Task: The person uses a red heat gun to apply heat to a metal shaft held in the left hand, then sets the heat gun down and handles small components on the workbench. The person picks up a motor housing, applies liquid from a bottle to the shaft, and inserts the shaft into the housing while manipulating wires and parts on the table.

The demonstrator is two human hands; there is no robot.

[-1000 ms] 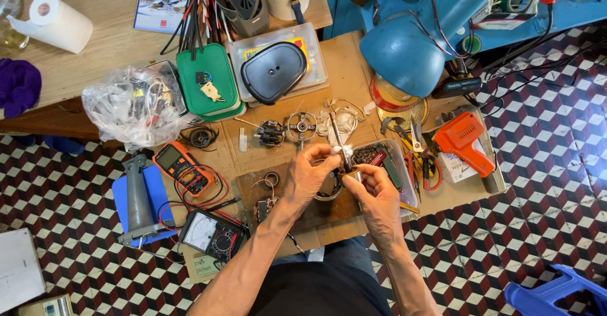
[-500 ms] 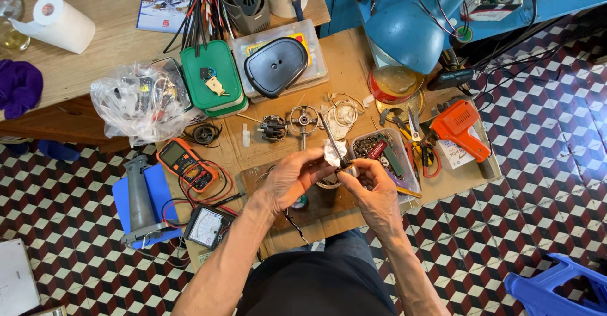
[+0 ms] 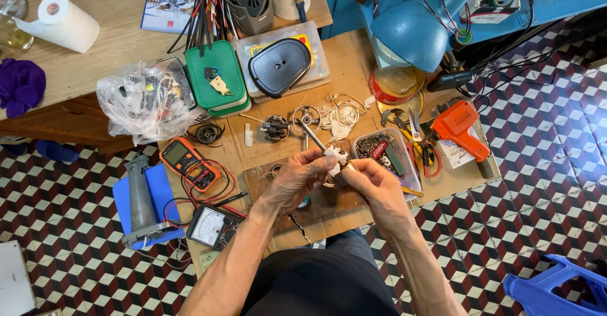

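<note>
Gripping small motor part [image 3: 337, 160] w/ both hands, L hand [image 3: 296, 178] fingers clamped, R hand [image 3: 373, 183] fingers pinching it

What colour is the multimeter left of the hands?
Orange, with a dark face; the multimeter shows in the head view.

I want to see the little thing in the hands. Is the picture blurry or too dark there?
Head view: bright, even light, soft shadows, mostly sharp. The small metal part stays tiny, half hidden between the left hand and right hand. The edges look slightly bent.
</note>
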